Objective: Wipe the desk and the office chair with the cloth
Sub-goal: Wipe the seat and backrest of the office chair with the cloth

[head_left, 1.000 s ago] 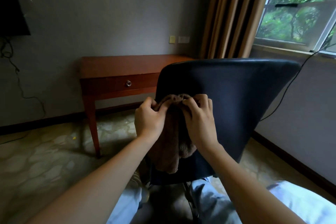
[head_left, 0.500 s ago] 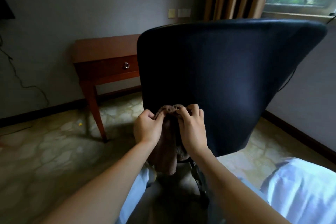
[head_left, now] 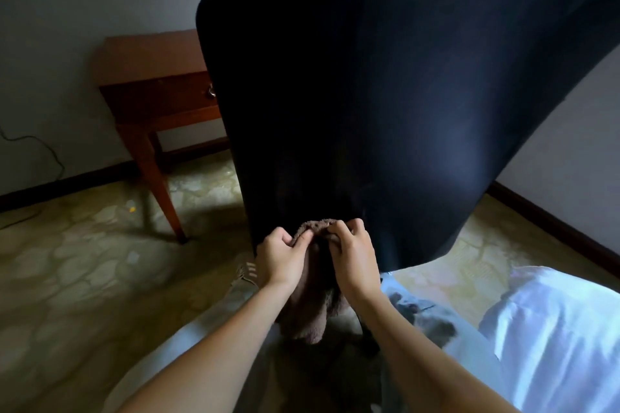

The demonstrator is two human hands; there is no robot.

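Observation:
The black office chair point(head_left: 396, 94) fills most of the view, its backrest's rear side facing me. A brown terry cloth point(head_left: 307, 312) is pressed against the backrest's bottom edge and hangs down below it. My left hand point(head_left: 280, 255) and my right hand point(head_left: 354, 253) sit side by side, both pinching the cloth's bunched top edge. The wooden desk point(head_left: 151, 77) with one drawer and a ring pull stands behind the chair at the left, against the wall; the backrest hides its right part.
Patterned carpet point(head_left: 84, 265) covers the floor. A dark cable point(head_left: 43, 147) runs down the wall at far left. White bedding point(head_left: 553, 329) lies at the lower right. My legs in light trousers are below the chair. Curtain and window edge show along the top right.
Both hands have slid the cloth down the back of the backrest, from its middle to its bottom edge. My head has come lower and closer, so the chair looms larger.

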